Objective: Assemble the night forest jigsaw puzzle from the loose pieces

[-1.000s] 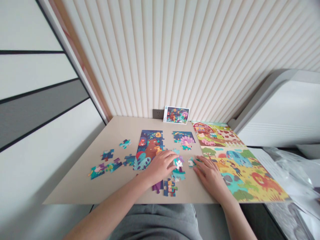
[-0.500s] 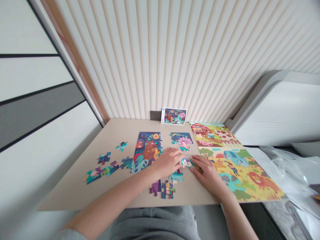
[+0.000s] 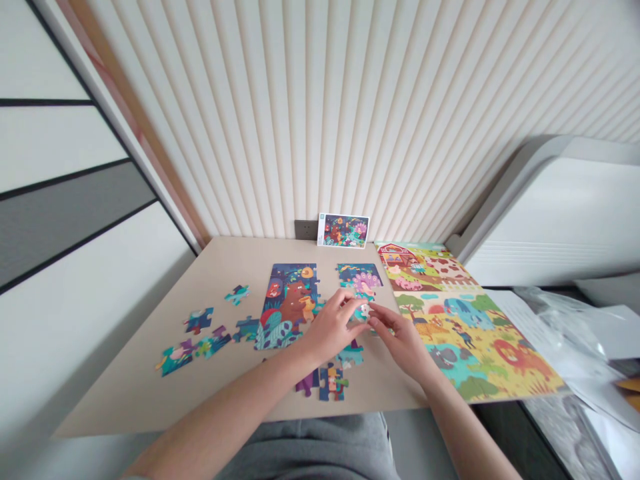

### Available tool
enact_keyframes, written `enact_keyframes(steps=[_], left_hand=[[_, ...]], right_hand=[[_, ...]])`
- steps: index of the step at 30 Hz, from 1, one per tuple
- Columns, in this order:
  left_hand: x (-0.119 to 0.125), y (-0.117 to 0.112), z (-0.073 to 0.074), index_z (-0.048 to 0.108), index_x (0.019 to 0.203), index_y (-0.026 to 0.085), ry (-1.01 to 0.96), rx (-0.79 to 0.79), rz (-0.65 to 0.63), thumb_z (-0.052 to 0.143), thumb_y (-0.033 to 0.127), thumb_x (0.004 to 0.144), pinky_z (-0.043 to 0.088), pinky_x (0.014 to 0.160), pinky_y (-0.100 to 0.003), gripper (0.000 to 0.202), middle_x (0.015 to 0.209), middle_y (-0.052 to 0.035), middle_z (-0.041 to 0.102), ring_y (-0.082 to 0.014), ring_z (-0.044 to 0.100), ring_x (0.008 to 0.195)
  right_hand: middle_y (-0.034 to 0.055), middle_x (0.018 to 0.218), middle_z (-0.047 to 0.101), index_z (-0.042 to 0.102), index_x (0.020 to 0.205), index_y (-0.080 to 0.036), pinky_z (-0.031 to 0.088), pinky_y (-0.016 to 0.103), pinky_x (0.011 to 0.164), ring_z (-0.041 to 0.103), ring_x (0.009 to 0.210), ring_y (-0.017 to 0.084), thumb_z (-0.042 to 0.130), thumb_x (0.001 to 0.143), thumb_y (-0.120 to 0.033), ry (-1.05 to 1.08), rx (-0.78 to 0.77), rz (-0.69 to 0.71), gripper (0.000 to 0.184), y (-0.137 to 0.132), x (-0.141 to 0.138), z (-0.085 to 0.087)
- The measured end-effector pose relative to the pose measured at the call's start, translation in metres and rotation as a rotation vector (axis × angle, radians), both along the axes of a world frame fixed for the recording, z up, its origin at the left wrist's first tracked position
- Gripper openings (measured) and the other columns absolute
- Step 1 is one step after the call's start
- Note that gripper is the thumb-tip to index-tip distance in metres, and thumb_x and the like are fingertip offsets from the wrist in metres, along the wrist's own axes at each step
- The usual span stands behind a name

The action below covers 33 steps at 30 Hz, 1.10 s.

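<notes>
Our left hand [image 3: 330, 328] and right hand [image 3: 401, 339] pinch one puzzle piece [image 3: 363, 311] with narrow fingers, just below the peacock section [image 3: 361, 275]; joining it there seems to need careful alignment.

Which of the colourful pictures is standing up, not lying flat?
The small card at the back, leaning on the ribbed wall. The farm puzzle and the bear puzzle both lie flat on the table.

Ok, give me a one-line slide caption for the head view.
Left hand and right hand pinch a small puzzle piece between the bear section and the finished farm puzzle on the table.
</notes>
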<state>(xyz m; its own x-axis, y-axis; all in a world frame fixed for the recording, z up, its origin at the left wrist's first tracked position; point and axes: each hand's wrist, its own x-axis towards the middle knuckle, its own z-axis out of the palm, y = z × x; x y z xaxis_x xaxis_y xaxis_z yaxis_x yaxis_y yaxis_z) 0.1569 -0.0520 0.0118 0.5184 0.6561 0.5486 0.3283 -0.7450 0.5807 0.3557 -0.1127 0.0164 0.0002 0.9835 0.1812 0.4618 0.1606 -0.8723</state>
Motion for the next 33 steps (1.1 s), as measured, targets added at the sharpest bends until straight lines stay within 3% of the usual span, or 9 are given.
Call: enact_keyframes(steps=[3, 6, 10, 15, 20, 22, 33], left_hand=[[-0.001, -0.003, 0.0, 0.055, 0.138, 0.029, -0.05, -0.019, 0.005, 0.074, 0.03, 0.092, 0.054, 0.104, -0.043, 0.049, 0.122, -0.0087, 0.056, -0.0257, 0.061, 0.119], [-0.004, -0.003, -0.002, 0.05, 0.144, 0.029, -0.012, -0.045, -0.017, 0.073, 0.028, 0.093, 0.054, 0.105, -0.043, 0.056, 0.125, -0.0093, 0.057, -0.0257, 0.061, 0.121], [-0.007, -0.002, -0.005, 0.046, 0.148, 0.028, 0.118, -0.074, 0.0, 0.075, 0.032, 0.092, 0.055, 0.101, -0.042, 0.063, 0.124, -0.009, 0.058, -0.0261, 0.063, 0.116], [-0.008, -0.004, -0.005, 0.057, 0.135, 0.024, 0.245, 0.003, 0.012, 0.08, 0.038, 0.086, 0.053, 0.098, -0.044, 0.056, 0.117, -0.0073, 0.061, -0.0276, 0.062, 0.111], [-0.008, -0.002, -0.011, 0.065, 0.12, 0.021, 0.332, 0.048, 0.063, 0.084, 0.045, 0.081, 0.051, 0.096, -0.045, 0.049, 0.113, -0.0081, 0.06, -0.0288, 0.059, 0.109], [-0.008, 0.0, -0.012, 0.067, 0.118, 0.021, 0.343, 0.053, 0.074, 0.085, 0.046, 0.079, 0.05, 0.098, -0.046, 0.049, 0.115, -0.0084, 0.06, -0.0295, 0.057, 0.111], [-0.008, 0.0, -0.005, 0.073, 0.117, 0.022, 0.406, -0.026, 0.076, 0.085, 0.052, 0.076, 0.045, 0.104, -0.046, 0.052, 0.123, -0.0089, 0.06, -0.0308, 0.055, 0.118]], right_hand=[[0.007, 0.094, 0.077, 0.068, 0.131, -0.018, 0.059, 0.036, 0.073, 0.071, 0.08, 0.022, 0.063, 0.095, -0.052, 0.183, -0.046, -0.004, 0.05, 0.012, -0.006, 0.0], [0.0045, 0.086, 0.074, 0.07, 0.128, -0.017, 0.056, 0.034, 0.069, 0.067, 0.075, 0.02, 0.067, 0.092, -0.052, 0.182, -0.034, -0.042, 0.051, 0.019, 0.002, -0.002], [0.0061, 0.096, 0.077, 0.073, 0.125, -0.019, 0.057, 0.037, 0.076, 0.069, 0.084, 0.023, 0.068, 0.092, -0.052, 0.081, -0.075, -0.013, 0.047, 0.018, 0.02, -0.006], [0.0067, 0.096, 0.079, 0.073, 0.127, -0.02, 0.059, 0.041, 0.082, 0.071, 0.088, 0.025, 0.061, 0.097, -0.05, -0.072, -0.108, 0.038, 0.044, 0.009, 0.028, -0.008], [0.0108, 0.138, 0.067, 0.068, 0.136, -0.027, 0.048, 0.053, 0.11, 0.062, 0.126, 0.032, 0.068, 0.094, -0.048, -0.42, 0.088, 0.075, 0.047, 0.003, 0.051, -0.008], [0.01, 0.144, 0.063, 0.064, 0.141, -0.03, 0.043, 0.055, 0.115, 0.056, 0.134, 0.033, 0.07, 0.093, -0.047, -0.535, 0.117, 0.143, 0.051, 0.001, 0.061, -0.01], [0.0082, 0.136, 0.066, 0.064, 0.139, -0.033, 0.046, 0.053, 0.111, 0.06, 0.125, 0.029, 0.058, 0.103, -0.035, -0.628, 0.202, 0.205, 0.037, 0.0, 0.068, -0.021]])
